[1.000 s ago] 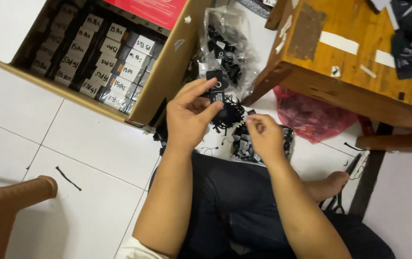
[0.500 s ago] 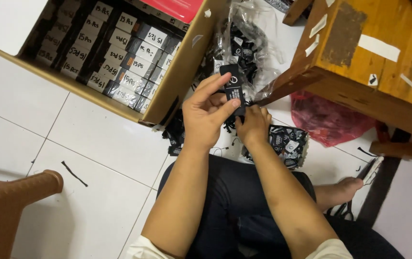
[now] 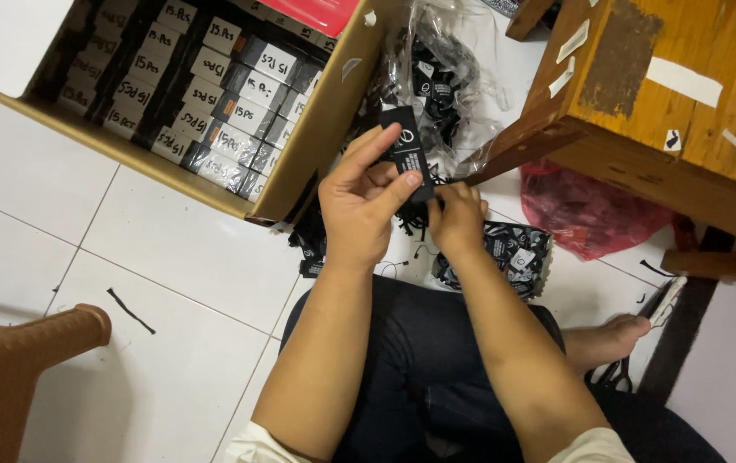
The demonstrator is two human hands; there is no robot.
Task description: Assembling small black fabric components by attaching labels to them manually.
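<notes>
Black tag (image 3: 406,151) pinched in my left hand (image 3: 364,201), lifted over the floor in front of my knees.

Left grip: thumb and fingers closed on the tag's edges, holding it upright. Right hand (image 3: 455,221) sits just beside and below, fingers curled at the tag's lower end; I cannot tell what it pinches. Step, as I judge it: handling one tag from the loose heap. Cardboard box (image 3: 316,129) at left holds rows of small labelled packs. Clear plastic bag (image 3: 462,77) behind holds more black tags. Red bag (image 3: 591,214) lies under the wooden stool (image 3: 642,103).
</notes>
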